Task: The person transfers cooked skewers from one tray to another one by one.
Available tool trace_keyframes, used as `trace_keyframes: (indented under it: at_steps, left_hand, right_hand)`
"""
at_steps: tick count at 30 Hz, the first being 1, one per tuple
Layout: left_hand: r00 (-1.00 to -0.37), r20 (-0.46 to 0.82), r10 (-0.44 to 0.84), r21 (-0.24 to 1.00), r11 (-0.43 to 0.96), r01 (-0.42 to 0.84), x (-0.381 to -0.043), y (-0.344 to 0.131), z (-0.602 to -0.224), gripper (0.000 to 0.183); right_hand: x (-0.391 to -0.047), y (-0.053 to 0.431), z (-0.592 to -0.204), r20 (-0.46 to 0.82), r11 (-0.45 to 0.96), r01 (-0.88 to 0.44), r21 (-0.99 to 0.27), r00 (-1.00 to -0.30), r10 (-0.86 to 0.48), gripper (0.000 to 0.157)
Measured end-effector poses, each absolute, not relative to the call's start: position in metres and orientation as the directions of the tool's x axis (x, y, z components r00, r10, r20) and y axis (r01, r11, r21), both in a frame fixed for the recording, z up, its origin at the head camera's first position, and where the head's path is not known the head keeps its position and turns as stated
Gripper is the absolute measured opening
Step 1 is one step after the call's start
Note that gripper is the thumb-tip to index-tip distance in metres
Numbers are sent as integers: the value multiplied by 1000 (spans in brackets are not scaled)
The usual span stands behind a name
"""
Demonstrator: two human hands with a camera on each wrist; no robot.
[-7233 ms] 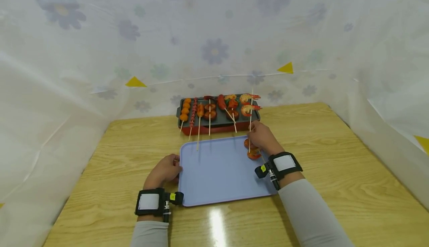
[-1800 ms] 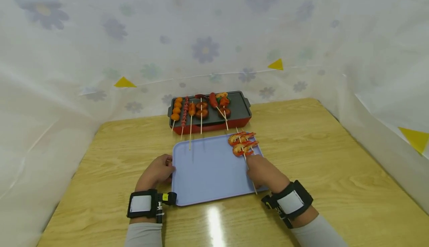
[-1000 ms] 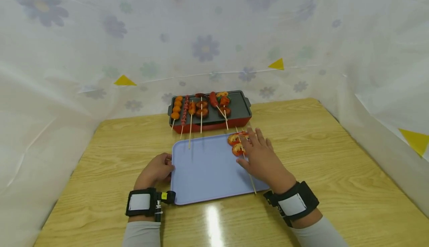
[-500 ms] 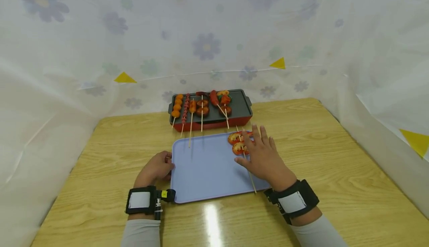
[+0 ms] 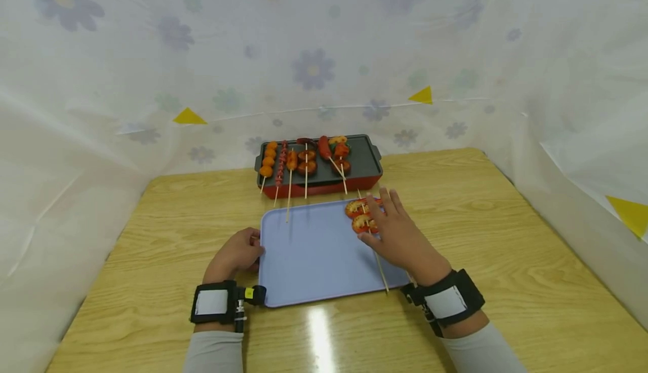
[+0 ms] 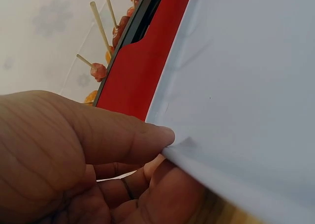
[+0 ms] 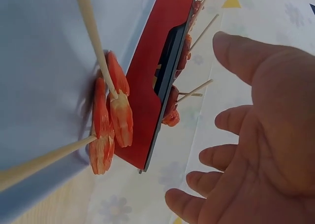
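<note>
My left hand [image 5: 238,254] holds the left rim of a pale blue tray [image 5: 309,260]. In the left wrist view the thumb [image 6: 142,138] lies on top of the rim and curled fingers [image 6: 170,192] are under it. At the tray's right side lie two shrimp skewers [image 5: 361,225], partly hidden by my right hand [image 5: 404,242]. That hand is spread over them, fingers extended and holding nothing. The right wrist view shows its palm apart from the shrimps [image 7: 121,118], whose wooden sticks [image 7: 47,161] run back across the tray.
Behind the tray stands a red and black toy grill [image 5: 361,162]. On it lie skewers of orange balls [image 5: 268,159], a thin red skewer [image 5: 281,165], sausages [image 5: 324,148] and mushroom-like pieces [image 5: 306,167], sticks overhanging the front. A flowered curtain [image 5: 314,69] surrounds the wooden table [image 5: 481,238].
My right hand brought a shrimp skewer from the grill's right end onto the tray, let go of it and spread its fingers above. My left hand stayed on the tray rim.
</note>
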State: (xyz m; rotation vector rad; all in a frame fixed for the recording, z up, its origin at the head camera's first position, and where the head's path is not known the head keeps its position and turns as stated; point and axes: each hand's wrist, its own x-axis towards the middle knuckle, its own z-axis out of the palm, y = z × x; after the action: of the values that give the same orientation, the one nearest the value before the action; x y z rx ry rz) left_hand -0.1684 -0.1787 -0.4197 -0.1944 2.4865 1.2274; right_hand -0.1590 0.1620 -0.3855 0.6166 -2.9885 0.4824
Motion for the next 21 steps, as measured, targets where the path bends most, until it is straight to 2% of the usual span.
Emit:
trace_keyframes:
  at_steps: [5,11,21]
  left_hand:
    - [-928,-371,42,748,606,-272,-169,-178,-420,42]
    - [-927,-373,36,751,598,-279,-169,-178,-419,42]
    - [-926,-376,25,742,607,-285,-169,-179,-420,44]
  right_hand:
    - [-160,161,-384,126,839,-419,-346,-907,-401,81]
    - [-160,160,-383,184,827,-447,-341,-895,-407,78]
    - [-162,159,-382,194,842,-395,-368,-918,-346,75]
